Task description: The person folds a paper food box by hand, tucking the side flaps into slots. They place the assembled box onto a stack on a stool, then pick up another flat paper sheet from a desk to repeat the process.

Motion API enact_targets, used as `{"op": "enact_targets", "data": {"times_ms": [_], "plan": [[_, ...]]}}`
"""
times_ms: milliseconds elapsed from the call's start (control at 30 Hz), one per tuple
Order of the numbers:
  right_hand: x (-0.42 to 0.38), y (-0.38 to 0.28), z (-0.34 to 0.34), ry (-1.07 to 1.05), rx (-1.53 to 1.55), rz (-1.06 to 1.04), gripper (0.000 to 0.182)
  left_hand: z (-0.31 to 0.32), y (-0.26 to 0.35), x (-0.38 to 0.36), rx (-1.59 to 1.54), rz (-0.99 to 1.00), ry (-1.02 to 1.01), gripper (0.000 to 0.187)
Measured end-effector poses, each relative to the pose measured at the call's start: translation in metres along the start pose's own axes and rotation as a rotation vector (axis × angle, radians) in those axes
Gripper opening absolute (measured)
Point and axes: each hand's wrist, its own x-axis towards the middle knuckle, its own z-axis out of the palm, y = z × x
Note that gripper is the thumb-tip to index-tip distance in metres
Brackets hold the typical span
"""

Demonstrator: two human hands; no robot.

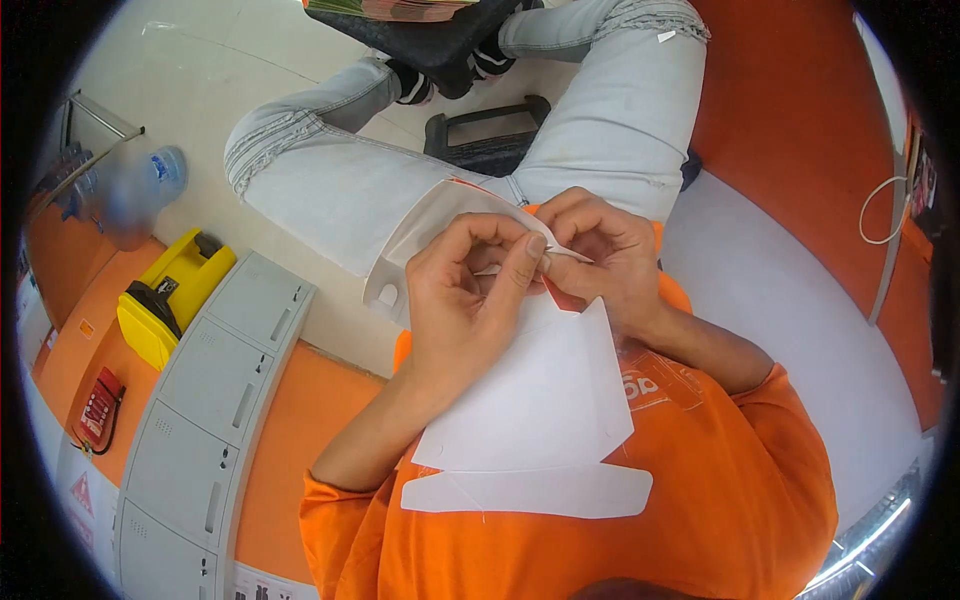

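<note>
A partly folded white cardboard box (530, 390) lies against the orange shirt, with a flat end flap (525, 492) sticking out nearest the body. Its far part (400, 265) curves up over the lap, and a bit of red print shows on the underside between the hands. My left hand (465, 290) pinches a cardboard edge between thumb and fingers near the box's middle. Close beside it, my right hand (605, 265) has its fingers curled around the same folded edge. The fingers of both hands hide the exact fold.
Grey lockers (195, 390) stand on the left, with a yellow bin (165, 295), a red fire extinguisher (100, 408) and water bottles (165, 175) beyond. Past the knees is a black stand (440, 45) bearing colourful printed items. A black frame (485, 135) sits between the legs.
</note>
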Motion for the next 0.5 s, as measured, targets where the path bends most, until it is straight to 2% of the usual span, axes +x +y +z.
{"op": "enact_targets", "data": {"times_ms": [100, 167, 233, 300, 333, 400, 500], "plan": [[0.000, -0.003, 0.001, 0.000, 0.015, 0.022, 0.012, 0.001, 0.000, -0.001, -0.089, -0.014, 0.021, 0.010], [0.004, -0.012, 0.000, -0.010, 0.108, 0.121, 0.010, 0.000, 0.005, 0.000, -0.100, -0.041, 0.016, 0.010], [0.010, -0.012, -0.008, -0.038, 0.026, 0.111, 0.009, -0.002, 0.010, 0.001, -0.115, -0.070, 0.010, 0.010], [0.015, -0.015, -0.018, -0.063, -0.058, 0.097, 0.009, -0.009, 0.016, 0.002, -0.034, -0.147, -0.137, 0.011], [0.015, -0.017, -0.024, -0.063, -0.023, 0.167, 0.009, -0.012, 0.018, 0.003, -0.034, -0.144, -0.138, 0.011], [0.016, -0.022, -0.026, -0.064, 0.011, 0.235, 0.010, -0.017, 0.024, 0.003, 0.222, -0.080, -0.356, 0.014], [0.012, -0.032, -0.022, -0.031, -0.047, 0.317, 0.009, -0.008, 0.035, 0.004, 0.378, -0.140, -0.375, 0.011]]}}
